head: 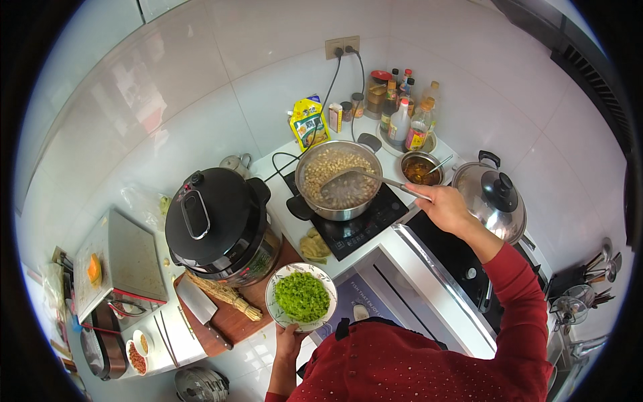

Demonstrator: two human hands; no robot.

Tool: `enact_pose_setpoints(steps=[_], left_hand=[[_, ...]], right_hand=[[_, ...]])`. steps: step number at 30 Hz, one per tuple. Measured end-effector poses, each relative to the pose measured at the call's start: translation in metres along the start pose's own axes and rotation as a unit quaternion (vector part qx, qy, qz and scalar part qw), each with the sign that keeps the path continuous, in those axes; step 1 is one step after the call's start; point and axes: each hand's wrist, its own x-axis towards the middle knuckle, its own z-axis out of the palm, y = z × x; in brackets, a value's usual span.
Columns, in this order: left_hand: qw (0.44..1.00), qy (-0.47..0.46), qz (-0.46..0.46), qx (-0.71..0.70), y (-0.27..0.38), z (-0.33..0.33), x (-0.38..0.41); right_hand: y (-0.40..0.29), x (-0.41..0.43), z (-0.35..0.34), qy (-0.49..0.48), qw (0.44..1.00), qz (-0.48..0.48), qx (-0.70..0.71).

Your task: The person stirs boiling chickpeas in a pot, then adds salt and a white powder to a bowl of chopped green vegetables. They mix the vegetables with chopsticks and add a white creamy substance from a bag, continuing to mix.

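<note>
My right hand (444, 207) grips the handle of a metal spatula (387, 180), whose blade dips into a steel pot (341, 213). Pale beans or peanuts (326, 168) in liquid fill the pot, and steam seems to blur the near part. Under it lies a black induction cooker (359, 228). Down in front of me, my left hand (289, 339) holds a patterned white plate (274, 314) by its near rim. A heap of chopped green vegetable (302, 296) covers the middle of that plate.
Left of the pot stands a black electric pressure cooker (216, 221). A cleaver (203, 309) and a straw brush (226, 296) lie on the wooden cutting board (241, 331). Bottles (399, 123), a bowl of brown liquid (422, 168) and a lidded steel pot (490, 201) stand to the right.
</note>
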Motion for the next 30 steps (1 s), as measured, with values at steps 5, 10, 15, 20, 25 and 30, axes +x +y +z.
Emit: enact_pose_setpoints(steps=[5,10,15,20,25,30], left_hand=[[1.000,-0.007,-0.005,0.005,-0.002,-0.006,0.001],[1.000,-0.006,-0.008,-0.001,0.000,-0.004,0.002],[1.000,-0.011,0.008,-0.012,-0.006,-0.009,0.007],[1.000,-0.003,0.005,-0.013,-0.006,-0.010,0.006],[1.000,-0.002,0.003,-0.011,-0.006,-0.011,0.005],[1.000,0.010,-0.009,0.002,0.001,-0.001,0.000]], right_hand=[[-0.004,0.007,0.001,0.053,0.996,-0.062,-0.048],[-0.016,0.020,0.016,0.105,0.984,-0.118,-0.083],[-0.014,0.041,0.038,0.120,0.965,-0.197,-0.128],[-0.008,0.038,0.030,0.070,0.955,-0.227,-0.178],[0.005,0.027,0.004,0.051,0.945,-0.229,-0.228],[0.002,0.015,-0.029,0.015,0.958,-0.150,-0.245]])
